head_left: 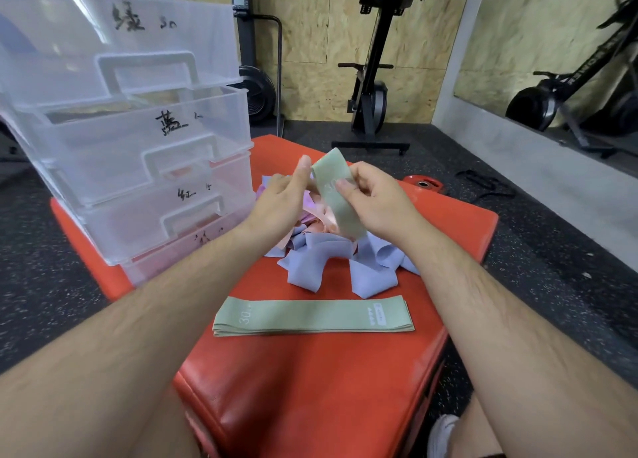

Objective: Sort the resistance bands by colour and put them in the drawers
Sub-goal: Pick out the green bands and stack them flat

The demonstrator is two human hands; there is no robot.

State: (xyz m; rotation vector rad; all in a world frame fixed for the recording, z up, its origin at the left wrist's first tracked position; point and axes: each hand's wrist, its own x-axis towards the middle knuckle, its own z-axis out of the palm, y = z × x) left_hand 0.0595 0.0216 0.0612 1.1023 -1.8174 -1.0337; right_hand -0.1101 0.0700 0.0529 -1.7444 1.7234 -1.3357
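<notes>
A green resistance band (336, 190) is held up above the pile, pinched by my right hand (374, 197) at its middle and by the fingertips of my left hand (284, 198) at its top edge. Under both hands lies a loose pile of blue bands (321, 267) mixed with pink bands (312, 221). A flat stack of green bands (312, 316) marked "30" lies nearer to me on the red pad. At the left stands a stack of clear plastic drawers (138, 147), each pulled partly open and labelled in black handwriting.
Everything rests on a red padded box (310, 388) set on dark speckled rubber floor. A red weight plate (423, 183) lies on the floor beyond the pad. Black exercise machines stand by the wooden back wall and at the right. My shoe (443, 433) shows at the bottom right.
</notes>
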